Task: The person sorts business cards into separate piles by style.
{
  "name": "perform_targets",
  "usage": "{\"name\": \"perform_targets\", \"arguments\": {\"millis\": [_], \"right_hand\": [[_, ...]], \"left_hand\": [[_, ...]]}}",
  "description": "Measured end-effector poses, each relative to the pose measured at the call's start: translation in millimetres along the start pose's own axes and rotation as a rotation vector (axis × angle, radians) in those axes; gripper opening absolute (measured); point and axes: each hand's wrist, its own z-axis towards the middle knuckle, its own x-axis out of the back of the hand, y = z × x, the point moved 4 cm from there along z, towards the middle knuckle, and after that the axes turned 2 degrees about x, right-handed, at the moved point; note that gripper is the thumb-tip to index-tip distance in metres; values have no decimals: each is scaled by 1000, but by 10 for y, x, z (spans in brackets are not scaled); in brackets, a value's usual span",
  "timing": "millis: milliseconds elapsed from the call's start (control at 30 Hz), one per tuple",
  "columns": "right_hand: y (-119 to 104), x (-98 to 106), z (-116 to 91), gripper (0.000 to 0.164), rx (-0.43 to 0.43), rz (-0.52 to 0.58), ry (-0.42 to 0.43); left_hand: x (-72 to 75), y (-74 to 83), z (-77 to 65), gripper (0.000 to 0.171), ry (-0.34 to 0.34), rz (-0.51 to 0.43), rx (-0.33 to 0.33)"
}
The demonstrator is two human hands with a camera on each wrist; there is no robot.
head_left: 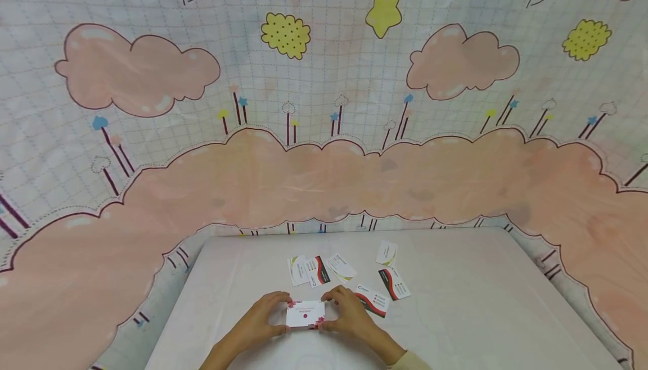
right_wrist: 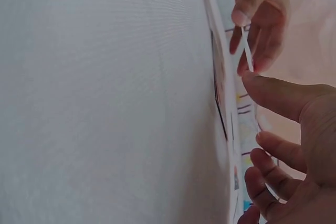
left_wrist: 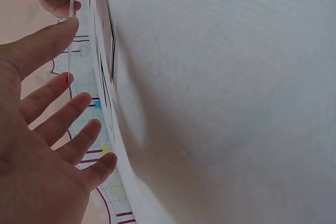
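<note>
**Pink-cloud backdrop, white table, one card pinched at both ends**

So the backdrop [head_left: 364, 181] fills most of what's around me: pale grid, fat pink clouds [head_left: 142, 75], a hanging yellow star [head_left: 384, 13]. Below it sits the white table [head_left: 486, 302].

Two bare hands come in from the near side, with a bit of light sleeve [head_left: 411, 362] behind the right one. Left hand [head_left: 259, 320] pinches the left end of a floral card [head_left: 305, 310], thumb and index finger clamped on it, other fingers fanned out. Right hand [head_left: 350, 315] does the same at the right end. The card's up off the table near its front edge, white with pinkish-red flowers in the corners and a red dot in the middle.

Rest of the cards lie flat past the hands. One red-and-black card [head_left: 373, 301] is just beside the right hand, another [head_left: 394, 284] a bit beyond. To the left, a third [head_left: 318, 272] lies between two green-trimmed ones [head_left: 298, 270], and one more green-trimmed card [head_left: 387, 253] is farthest back.
</note>
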Motion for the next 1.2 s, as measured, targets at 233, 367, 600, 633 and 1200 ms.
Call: {"name": "perform_targets", "arguments": {"millis": [233, 367, 600, 633, 1200], "right_hand": [[-5, -51, -3, 50, -27, -6, -12], [-4, -78, -1, 50, -46, -11, -24], [-17, -96, 10, 49, -68, -28, -35], [-24, -92, 9, 49, -68, -30, -36], [-47, -94, -7, 49, -51, -80, -32]], "left_hand": [[-11, -26, -8, 50, -3, -8, -4], [-15, -30, -23, 51, -12, -23, 17], [-20, -52, -35, 52, -21, -28, 20], [-23, -58, -34, 52, -22, -31, 22], [-99, -129, -16, 52, -21, -15, 46]]}}
